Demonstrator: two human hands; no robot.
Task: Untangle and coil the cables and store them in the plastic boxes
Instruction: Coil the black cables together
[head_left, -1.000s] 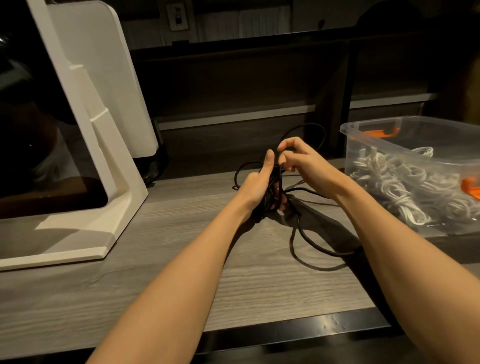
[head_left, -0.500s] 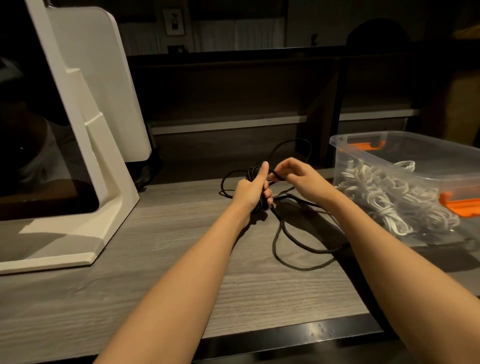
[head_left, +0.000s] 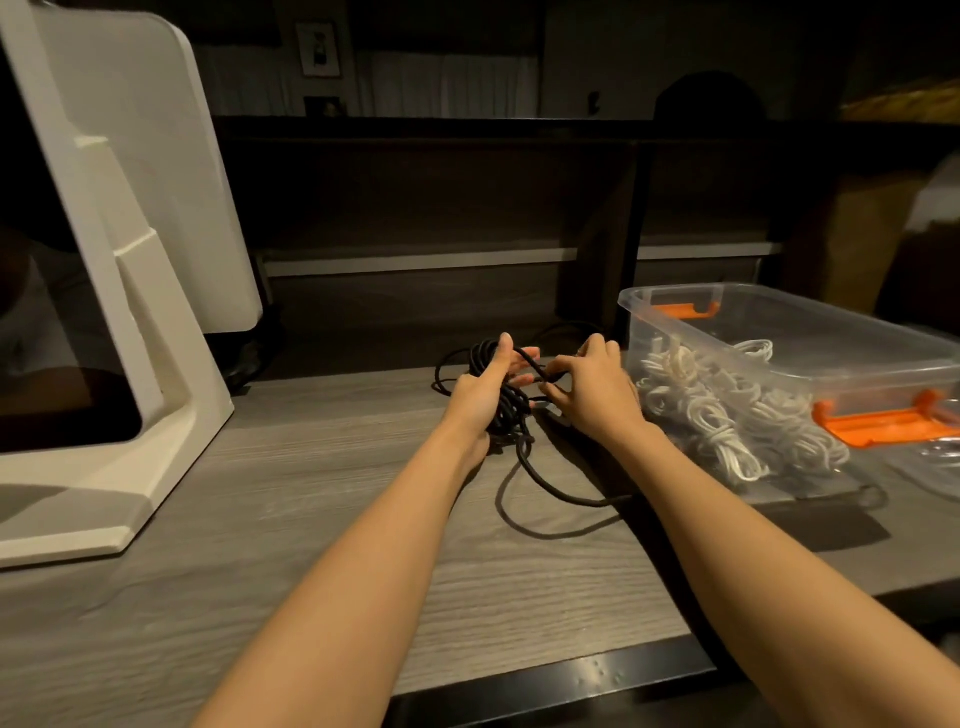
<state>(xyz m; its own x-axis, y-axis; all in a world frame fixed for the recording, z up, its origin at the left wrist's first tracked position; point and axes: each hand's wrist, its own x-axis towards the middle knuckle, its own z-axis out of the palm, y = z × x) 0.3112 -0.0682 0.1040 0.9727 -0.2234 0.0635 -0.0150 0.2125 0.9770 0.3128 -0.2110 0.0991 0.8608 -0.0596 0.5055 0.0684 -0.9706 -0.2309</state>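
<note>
black cable half coiled

the left hand (head_left: 480, 397) grips the black cable (head_left: 511, 410) bundle above the counter (head_left: 291, 499), its long axis roughly upright. the right hand (head_left: 587, 387) pinches a strand running across to it. a loose tail trails toward the viewer. white cables (head_left: 727, 421) already fill the plastic box (head_left: 831, 332); storing is left.

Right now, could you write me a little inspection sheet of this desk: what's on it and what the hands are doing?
Surface: grey wood-grain table, dark strip along its near edge.
Job's things: black cable, partly coiled; clear plastic box with orange latches, holding coiled white cables.
Clutter: white stand at left.
Grippers: left hand grips the coil; right hand pinches a strand.
Cables: loose black tail loops on the table toward the box.
Surroundings: dark shelving behind, dim room.
</note>
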